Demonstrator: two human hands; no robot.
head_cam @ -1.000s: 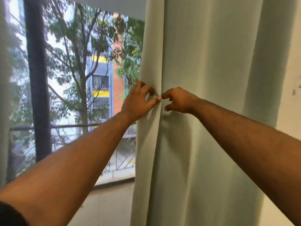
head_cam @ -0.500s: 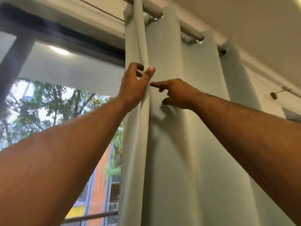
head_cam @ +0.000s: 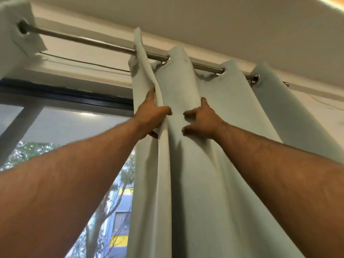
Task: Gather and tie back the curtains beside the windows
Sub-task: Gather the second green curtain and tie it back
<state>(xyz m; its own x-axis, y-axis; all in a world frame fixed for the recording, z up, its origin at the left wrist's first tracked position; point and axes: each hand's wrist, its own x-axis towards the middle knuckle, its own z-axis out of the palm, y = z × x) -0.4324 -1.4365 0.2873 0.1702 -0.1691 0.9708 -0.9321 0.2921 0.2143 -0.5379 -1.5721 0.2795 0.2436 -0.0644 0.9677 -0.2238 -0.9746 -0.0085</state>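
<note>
Your left hand [head_cam: 150,116] now grips the curtain [head_cam: 195,164] edge higher, nearer the rod [head_cam: 104,44] at 12 o'clock; your right hand [head_cam: 202,121], fingers spread, presses the next fold.

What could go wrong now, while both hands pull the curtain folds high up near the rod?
The left hand grips the curtain's leading edge, which already looks slumped near the rod; a hard pull might strain the eyelets. The right hand only presses with spread fingers, so its fold may slip loose.
</note>
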